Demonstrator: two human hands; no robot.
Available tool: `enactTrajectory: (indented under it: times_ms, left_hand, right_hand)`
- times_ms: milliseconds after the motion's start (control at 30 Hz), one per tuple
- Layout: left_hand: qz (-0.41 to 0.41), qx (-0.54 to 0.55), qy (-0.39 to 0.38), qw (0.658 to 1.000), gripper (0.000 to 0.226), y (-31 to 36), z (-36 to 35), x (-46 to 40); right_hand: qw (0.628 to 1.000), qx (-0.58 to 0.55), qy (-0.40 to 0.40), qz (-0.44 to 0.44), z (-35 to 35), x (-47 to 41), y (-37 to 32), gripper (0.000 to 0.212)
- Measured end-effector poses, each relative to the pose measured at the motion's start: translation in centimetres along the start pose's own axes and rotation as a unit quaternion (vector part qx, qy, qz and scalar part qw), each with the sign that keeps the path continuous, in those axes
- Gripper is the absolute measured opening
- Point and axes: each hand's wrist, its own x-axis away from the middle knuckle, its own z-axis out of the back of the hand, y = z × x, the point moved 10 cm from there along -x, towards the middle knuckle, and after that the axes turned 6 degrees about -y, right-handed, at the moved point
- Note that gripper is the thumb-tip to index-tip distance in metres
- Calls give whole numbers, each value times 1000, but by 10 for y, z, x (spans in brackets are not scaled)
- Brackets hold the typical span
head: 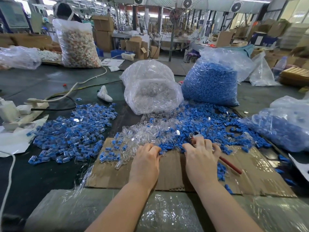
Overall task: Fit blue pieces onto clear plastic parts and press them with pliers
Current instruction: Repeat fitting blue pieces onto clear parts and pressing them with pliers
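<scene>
My right hand (201, 158) curls around red-handled pliers (229, 164) on the flat brown cardboard sheet (260, 173), my left hand (146, 159) fingers into loose small blue plastic pieces (168, 145), beside scattered clear plastic parts (143, 131).

A big round fan (173, 22) is seen far back. A white shoe (105, 94) is laid near a white cord (87, 80). Brown boxes (103, 33) are stacked behind.

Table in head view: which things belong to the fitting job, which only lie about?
For the job: loose blue pieces, clear plastic parts, pliers in right hand, left hand.
Lying about: white cable, standing fan.
</scene>
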Motion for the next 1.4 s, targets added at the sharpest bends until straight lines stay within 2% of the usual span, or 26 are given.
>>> enactTrajectory:
  times_ms: [267,400,467,567,633,767,967,1200,1400]
  left_hand:
    - [-6,8,-12,1000,15,2,0,1]
    - [-19,27,-5,999,19,6,2,1]
    - [-26,36,-1,999,27,8,4,1]
    - [-31,39,-13,999,38,10,2,2]
    - [-33,36,-20,999,39,11,0,2]
    - [-28,48,-18,998,30,10,1,2]
    - [-14,89,-3,996,13,7,8,3]
    - [-28,74,7,997,22,12,11,6]
    - [-33,110,6,993,16,11,11,5]
  right_hand:
    - [999,25,-23,2,-5,-9,-3,25]
    - [1000,24,-20,-1,-6,-8,-3,26]
    - [1000,4,-3,8,-2,-4,-9,21]
    - [995,-73,65,14,9,7,-15,16]
    - [991,-118,68,15,6,13,-18,16]
    - [985,-169,30,28,-8,16,-21,19]
    - [971,-235,34,31,-11,18,-15,17]
    - [964,-253,70,46,-4,23,-16,14]
    - [962,-246,98,62,2,26,-19,15]
